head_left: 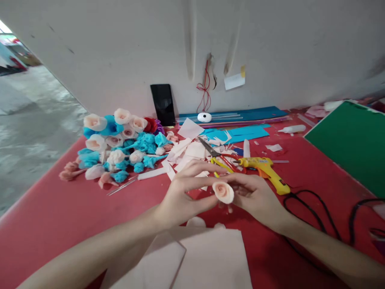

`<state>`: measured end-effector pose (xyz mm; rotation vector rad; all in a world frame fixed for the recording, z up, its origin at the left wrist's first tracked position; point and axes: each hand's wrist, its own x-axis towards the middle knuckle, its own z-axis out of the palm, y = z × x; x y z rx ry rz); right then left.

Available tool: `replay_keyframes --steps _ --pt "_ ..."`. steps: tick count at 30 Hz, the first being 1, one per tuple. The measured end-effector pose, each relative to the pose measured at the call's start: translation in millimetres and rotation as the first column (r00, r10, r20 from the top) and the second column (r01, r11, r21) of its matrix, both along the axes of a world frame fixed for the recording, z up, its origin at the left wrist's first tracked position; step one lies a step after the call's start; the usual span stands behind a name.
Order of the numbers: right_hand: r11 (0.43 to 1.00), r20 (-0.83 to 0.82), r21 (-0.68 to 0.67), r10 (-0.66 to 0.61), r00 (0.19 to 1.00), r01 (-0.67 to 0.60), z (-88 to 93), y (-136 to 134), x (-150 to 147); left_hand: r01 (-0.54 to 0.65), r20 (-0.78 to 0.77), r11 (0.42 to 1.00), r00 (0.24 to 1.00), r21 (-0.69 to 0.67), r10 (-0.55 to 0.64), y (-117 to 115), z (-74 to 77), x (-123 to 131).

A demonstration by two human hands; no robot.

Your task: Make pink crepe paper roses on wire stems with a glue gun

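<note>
A small cream and peach paper rose [223,192] is held between both hands above the red table, its opening turned up toward the camera. My left hand [188,192] pinches its left side with thumb and fingertips. On the other side, my right hand [252,196] has its fingers curled around the flower's right side and base. Below the hands lie pale paper sheets [216,257], with small pale petal pieces [196,222] at their far edge. Scissors with red handles [213,150] and a yellow glue gun [267,168] rest just beyond the hands.
Finished white and blue paper flowers [120,140] are heaped at the left. A black phone [163,104] leans on the wall. Paper scraps lie mid-table. A green board [351,144] is at the right, near a black cable [315,200] and a white glue bottle [293,129].
</note>
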<state>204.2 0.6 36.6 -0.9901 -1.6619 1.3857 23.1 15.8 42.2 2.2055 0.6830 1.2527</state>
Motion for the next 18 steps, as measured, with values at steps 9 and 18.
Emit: replay_keyframes --steps 9,18 --pt "0.982 0.026 0.181 -0.061 0.998 0.055 -1.7 -3.5 -2.0 -0.013 -0.095 0.96 0.995 0.281 0.041 -0.7 0.6 -2.2" --pt "0.957 0.06 0.282 -0.088 0.994 0.068 -4.6 0.0 -2.6 0.033 -0.12 0.967 0.993 0.252 -0.002 3.1 -1.9 -4.3"
